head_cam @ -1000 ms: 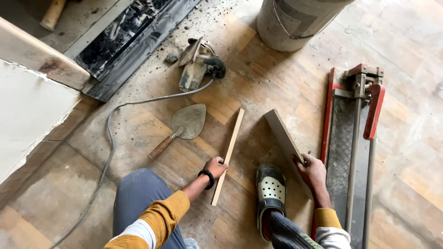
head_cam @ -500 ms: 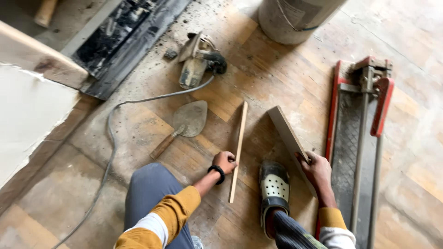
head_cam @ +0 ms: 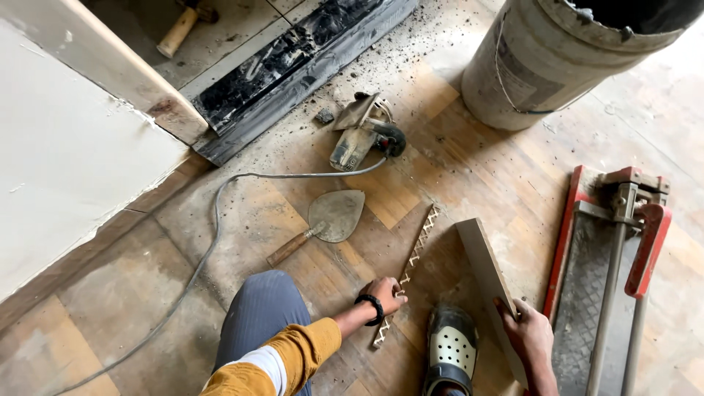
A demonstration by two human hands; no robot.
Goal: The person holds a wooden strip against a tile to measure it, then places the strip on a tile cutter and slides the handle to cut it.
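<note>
Head view, only one camera: person crouched on a worn wood-pattern floor (head_cam: 469, 169), both bare hands low in frame. Left hand (head_cam: 384, 295), black band at the wrist, grip clenched on a narrow notched strip (head_cam: 411, 264) near its lower end; the strip lies flat on the floor, running up and right from the hand, with its zigzag pattern facing up. Right hand (head_cam: 525, 331) grasps the lower end of a long tile piece (head_cam: 485, 268), fingers wrapped over its edge; the piece stands tilted on its long edge, leaning toward the right, just beside the strip and apart from it. Grey perforated clog (head_cam: 451, 356) sits between the two hands, close under the strip's lower end. Blue-trousered knee (head_cam: 260, 315) and mustard sleeve (head_cam: 282, 356) left of the left hand. A trowel (head_cam: 334, 218) with wooden handle lies flat up-left of the strip, near but not touching. Above it an angle grinder (head_cam: 363, 136) lies on its side, its grey cable (head_cam: 213, 242) looping left and down across the floor. Red manual tile cutter (head_cam: 612, 271) lies along the right edge, just beside the right hand. Dirty grey bucket (head_cam: 543, 66) top right. Dark threshold strip (head_cam: 293, 73) and white wall (head_cam: 66, 161) upper left, grit scattered around them.
</note>
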